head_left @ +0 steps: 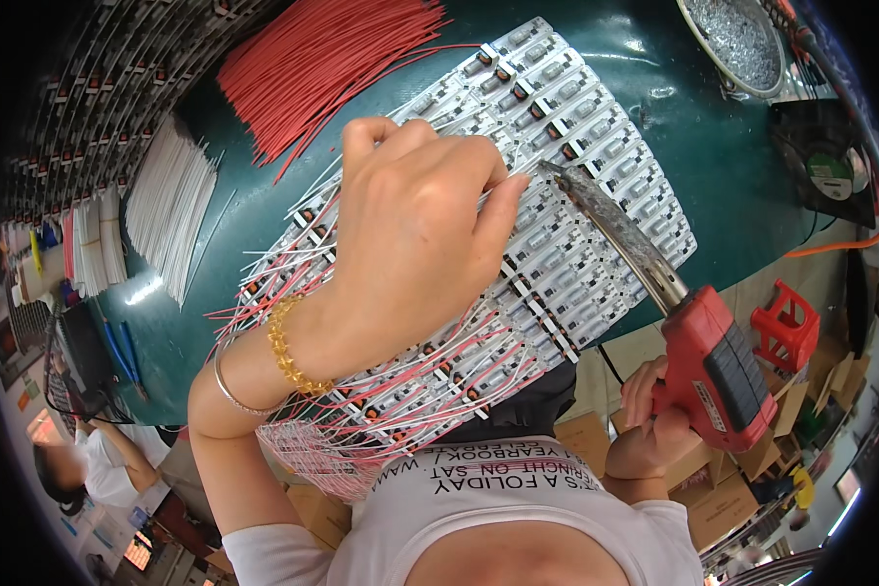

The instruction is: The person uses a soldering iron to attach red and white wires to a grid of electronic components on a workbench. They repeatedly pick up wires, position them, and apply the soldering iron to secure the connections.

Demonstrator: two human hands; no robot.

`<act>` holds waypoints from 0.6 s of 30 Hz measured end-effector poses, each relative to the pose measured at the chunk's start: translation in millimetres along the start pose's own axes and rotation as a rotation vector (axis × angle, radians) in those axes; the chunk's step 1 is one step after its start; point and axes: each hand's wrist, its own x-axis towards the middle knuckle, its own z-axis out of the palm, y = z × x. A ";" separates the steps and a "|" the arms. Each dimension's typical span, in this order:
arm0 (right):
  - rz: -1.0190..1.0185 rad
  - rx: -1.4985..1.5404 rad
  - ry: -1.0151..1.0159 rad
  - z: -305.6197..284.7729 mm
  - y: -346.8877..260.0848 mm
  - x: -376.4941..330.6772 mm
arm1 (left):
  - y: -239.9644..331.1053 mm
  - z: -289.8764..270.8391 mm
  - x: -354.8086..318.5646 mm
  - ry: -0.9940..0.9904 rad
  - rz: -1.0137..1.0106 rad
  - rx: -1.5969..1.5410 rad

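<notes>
My left hand (425, 210) is closed in a pinch above a large panel of small white circuit boards (596, 127). Between its fingertips is a thin white wire (524, 168), which reaches toward the boards; its other end is hidden. My right hand (659, 430) grips a red and black soldering gun (718, 376). The gun's dark, crusted tip (562, 176) points up and left, close to my left fingertips and over the boards. Red and white wires (430, 366) stick out from many boards on the panel's near left part.
A heap of red wires (313, 68) and a bundle of white wires (171, 200) lie on the green table (742, 195). At the back right are a round dish of silvery bits (737, 44) and a black fan (825, 161). A red stool (786, 327) stands beyond the table's right edge.
</notes>
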 end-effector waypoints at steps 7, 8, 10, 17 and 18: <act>0.012 0.149 -0.076 5.2 -14.9 6.3 | 0.2 0.3 -1.1 0.014 0.002 0.002; 0.013 0.150 -0.076 5.4 -14.4 5.9 | 0.2 0.6 -1.0 0.014 0.007 0.005; 0.015 0.152 -0.077 5.9 -13.4 5.9 | 1.1 1.6 -0.5 0.017 0.011 0.002; -0.020 0.226 -0.086 8.6 -11.9 9.5 | 1.7 0.5 -0.7 0.013 0.013 0.037; -0.018 0.230 -0.098 8.2 -12.7 10.8 | 1.5 -0.6 -0.8 0.049 0.014 0.048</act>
